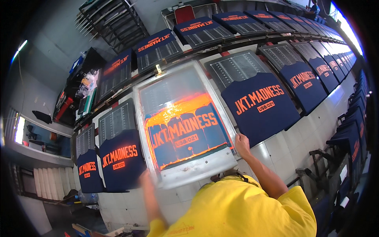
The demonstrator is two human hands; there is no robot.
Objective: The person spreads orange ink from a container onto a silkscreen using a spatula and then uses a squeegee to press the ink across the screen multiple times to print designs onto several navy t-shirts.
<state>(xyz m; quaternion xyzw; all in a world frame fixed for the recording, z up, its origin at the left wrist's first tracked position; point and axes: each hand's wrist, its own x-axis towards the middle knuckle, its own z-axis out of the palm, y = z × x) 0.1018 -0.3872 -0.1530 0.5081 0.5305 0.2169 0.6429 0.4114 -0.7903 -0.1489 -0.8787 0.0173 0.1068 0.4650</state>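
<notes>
A person in a yellow shirt (pixel 241 209) leans over a long white-tiled worktop (pixel 276 152) with both hands on a screen-printing frame (pixel 185 122) that lies flat, slightly tilted in the view, over a navy shirt. The right hand (pixel 241 145) sits at the frame's lower right corner, fingers curled over the metal edge — its grip pressed onto that rim. The left hand (pixel 147 179) is at the frame's lower left corner, blurred, so whether its grip clasps the edge or only rests against it cannot be told. Orange ink (pixel 179 111) is spread across the mesh in a band above the lettering, and the navy cloth shows through the stencil beneath it. Just to the right of the frame lies a printed navy shirt (pixel 262 106) with orange lettering; just to its left lies another printed shirt (pixel 120 158), and a further one (pixel 89 170) beyond that. More navy shirts on gridded boards run in rows along the worktop toward the far end, and a dark metal rack (pixel 114 21) stands against the wall at upper left.
</notes>
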